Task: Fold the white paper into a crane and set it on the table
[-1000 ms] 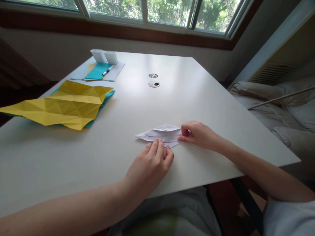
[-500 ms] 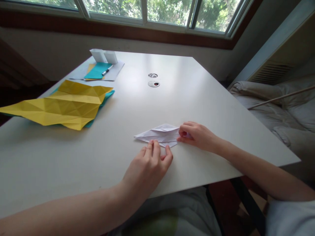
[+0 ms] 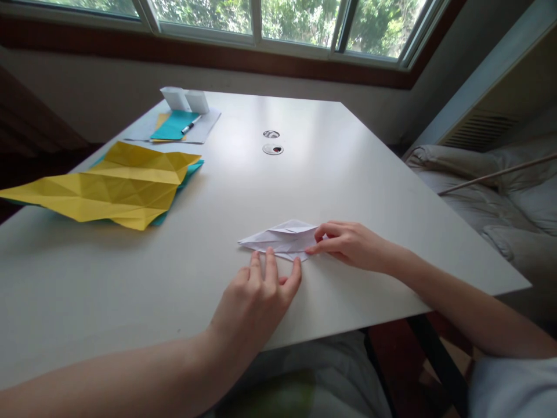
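A folded white paper (image 3: 285,237) with pointed ends lies on the white table (image 3: 348,180) in front of me. Its layers gape slightly along a long crease. My left hand (image 3: 256,296) rests at the near edge of the paper, fingers spread and fingertips touching it; it is open. At the right end, my right hand (image 3: 348,244) has its thumb and bent fingers closed on the paper. That end is mostly hidden behind the fingers.
A creased yellow sheet (image 3: 126,183) lies over a teal sheet (image 3: 194,170) at the left. Farther back are white holders (image 3: 197,101), teal paper (image 3: 174,125) and a pen (image 3: 190,124). Two round table inserts (image 3: 272,149) sit near the middle. An armchair (image 3: 461,180) stands right.
My right thumb and fingers have shifted slightly left along the paper and uncurled a little. My left fingers have slid a bit left and spread wider. The paper has hardly moved.
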Action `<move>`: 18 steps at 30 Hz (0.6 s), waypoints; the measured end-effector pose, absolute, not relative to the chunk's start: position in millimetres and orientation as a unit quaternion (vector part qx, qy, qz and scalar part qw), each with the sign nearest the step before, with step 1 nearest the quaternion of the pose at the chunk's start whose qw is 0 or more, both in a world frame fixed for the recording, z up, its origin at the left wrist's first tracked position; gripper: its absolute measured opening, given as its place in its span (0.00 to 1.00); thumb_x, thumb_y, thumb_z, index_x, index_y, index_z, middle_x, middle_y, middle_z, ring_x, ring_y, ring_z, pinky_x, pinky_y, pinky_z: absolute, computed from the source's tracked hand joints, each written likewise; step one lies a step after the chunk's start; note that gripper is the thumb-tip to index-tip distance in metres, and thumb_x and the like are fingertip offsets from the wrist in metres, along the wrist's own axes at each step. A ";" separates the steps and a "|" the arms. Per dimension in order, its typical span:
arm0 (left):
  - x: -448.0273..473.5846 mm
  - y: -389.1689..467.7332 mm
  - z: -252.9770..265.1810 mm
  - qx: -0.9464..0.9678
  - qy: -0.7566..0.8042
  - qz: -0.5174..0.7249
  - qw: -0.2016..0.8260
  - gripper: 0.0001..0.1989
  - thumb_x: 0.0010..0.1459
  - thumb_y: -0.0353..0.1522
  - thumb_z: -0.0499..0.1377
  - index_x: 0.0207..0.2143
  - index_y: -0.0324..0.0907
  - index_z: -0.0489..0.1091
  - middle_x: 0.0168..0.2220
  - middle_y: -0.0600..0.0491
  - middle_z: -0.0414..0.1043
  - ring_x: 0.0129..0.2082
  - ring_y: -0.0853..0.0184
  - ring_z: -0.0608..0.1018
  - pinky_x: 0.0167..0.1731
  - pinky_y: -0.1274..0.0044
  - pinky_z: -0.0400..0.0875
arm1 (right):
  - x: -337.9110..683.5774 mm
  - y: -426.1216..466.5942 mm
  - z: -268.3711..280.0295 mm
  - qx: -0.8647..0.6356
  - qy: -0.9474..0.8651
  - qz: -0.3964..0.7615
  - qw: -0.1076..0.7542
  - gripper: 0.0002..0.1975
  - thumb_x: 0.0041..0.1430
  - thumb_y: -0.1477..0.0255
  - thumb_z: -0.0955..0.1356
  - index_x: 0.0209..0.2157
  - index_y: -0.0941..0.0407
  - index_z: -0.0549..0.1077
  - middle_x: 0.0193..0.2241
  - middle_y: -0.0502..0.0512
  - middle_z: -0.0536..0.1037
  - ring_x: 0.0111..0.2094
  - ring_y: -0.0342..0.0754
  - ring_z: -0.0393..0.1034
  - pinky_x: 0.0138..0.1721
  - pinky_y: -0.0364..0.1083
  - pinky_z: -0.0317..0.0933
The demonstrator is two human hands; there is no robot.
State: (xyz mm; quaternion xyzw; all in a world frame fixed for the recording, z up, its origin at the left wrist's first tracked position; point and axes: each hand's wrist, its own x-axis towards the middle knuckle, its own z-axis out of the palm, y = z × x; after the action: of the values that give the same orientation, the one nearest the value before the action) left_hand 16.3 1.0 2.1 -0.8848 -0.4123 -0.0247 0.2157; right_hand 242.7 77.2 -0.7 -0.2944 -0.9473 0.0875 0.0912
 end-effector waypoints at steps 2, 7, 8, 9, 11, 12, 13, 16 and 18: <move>14.9 1.2 3.6 -0.886 -0.408 -0.027 0.216 0.20 0.56 0.22 0.50 0.49 0.44 0.67 0.43 0.35 0.72 0.38 0.51 0.77 0.27 0.70 0.74 | 246.3 77.4 4.2 -0.297 -0.948 0.084 0.076 0.14 0.61 0.75 0.61 0.43 0.47 0.73 0.37 0.52 0.73 0.34 0.42 0.67 0.36 0.41 0.58; 9.2 15.0 6.6 -0.908 -0.374 -0.037 0.186 0.16 0.54 0.20 0.50 0.43 0.39 0.70 0.36 0.42 0.75 0.34 0.57 0.77 0.24 0.72 0.71 | 248.0 76.5 10.8 -0.284 -0.954 0.056 0.078 0.13 0.60 0.74 0.61 0.40 0.49 0.74 0.44 0.54 0.71 0.38 0.45 0.66 0.39 0.44 0.60; 7.8 20.0 6.7 -0.911 -0.373 -0.036 0.171 0.13 0.54 0.21 0.51 0.37 0.39 0.71 0.31 0.46 0.74 0.31 0.59 0.76 0.24 0.73 0.70 | 247.0 76.5 10.4 -0.278 -0.956 0.046 0.086 0.12 0.59 0.75 0.62 0.39 0.50 0.75 0.48 0.55 0.69 0.41 0.47 0.65 0.41 0.46 0.60; 6.3 25.2 6.5 -0.914 -0.373 -0.039 0.156 0.10 0.55 0.22 0.51 0.32 0.39 0.71 0.28 0.49 0.73 0.30 0.60 0.75 0.23 0.73 0.70 | 245.8 76.5 9.5 -0.273 -0.957 0.041 0.093 0.11 0.58 0.75 0.62 0.38 0.51 0.75 0.52 0.55 0.66 0.44 0.48 0.63 0.43 0.48 0.60; 3.0 35.8 5.8 -0.912 -0.384 -0.068 0.128 0.09 0.57 0.26 0.51 0.29 0.40 0.70 0.25 0.51 0.71 0.30 0.61 0.74 0.23 0.74 0.68 | 243.6 77.1 6.8 -0.266 -0.958 0.042 0.097 0.11 0.57 0.77 0.62 0.38 0.54 0.74 0.56 0.54 0.63 0.48 0.51 0.60 0.48 0.51 0.59; 1.3 40.7 5.4 -0.912 -0.387 -0.081 0.109 0.09 0.58 0.28 0.50 0.29 0.41 0.70 0.26 0.52 0.71 0.31 0.62 0.73 0.24 0.74 0.68 | 242.7 77.5 5.2 -0.264 -0.958 0.051 0.096 0.11 0.57 0.78 0.61 0.38 0.55 0.73 0.56 0.53 0.62 0.49 0.51 0.59 0.49 0.51 0.58; -0.4 45.2 4.9 -0.910 -0.392 -0.097 0.093 0.10 0.59 0.30 0.49 0.31 0.42 0.70 0.28 0.52 0.72 0.33 0.62 0.73 0.24 0.74 0.68 | 242.0 78.0 3.9 -0.263 -0.958 0.063 0.093 0.12 0.56 0.79 0.61 0.38 0.55 0.72 0.56 0.52 0.63 0.51 0.51 0.58 0.50 0.51 0.58; -4.9 55.6 3.5 -0.891 -0.427 -0.131 0.076 0.10 0.60 0.34 0.49 0.37 0.44 0.70 0.35 0.52 0.73 0.39 0.61 0.71 0.25 0.75 0.67 | 240.6 79.0 1.9 -0.264 -0.956 0.096 0.084 0.13 0.55 0.81 0.60 0.39 0.55 0.70 0.53 0.51 0.68 0.53 0.51 0.56 0.51 0.51 0.58; -7.1 59.8 2.3 -0.882 -0.445 -0.136 0.070 0.11 0.60 0.36 0.50 0.40 0.46 0.69 0.39 0.52 0.72 0.41 0.61 0.70 0.24 0.77 0.66 | 239.3 79.0 2.4 -0.267 -0.955 0.104 0.083 0.14 0.57 0.81 0.60 0.41 0.55 0.70 0.50 0.52 0.71 0.54 0.51 0.57 0.50 0.51 0.58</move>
State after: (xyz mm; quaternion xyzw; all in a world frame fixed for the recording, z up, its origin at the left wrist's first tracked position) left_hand -7.1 59.8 2.3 -0.8823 -0.4452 -0.1357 0.0702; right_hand 239.3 79.0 2.4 -0.2668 -0.9546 0.1038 0.0828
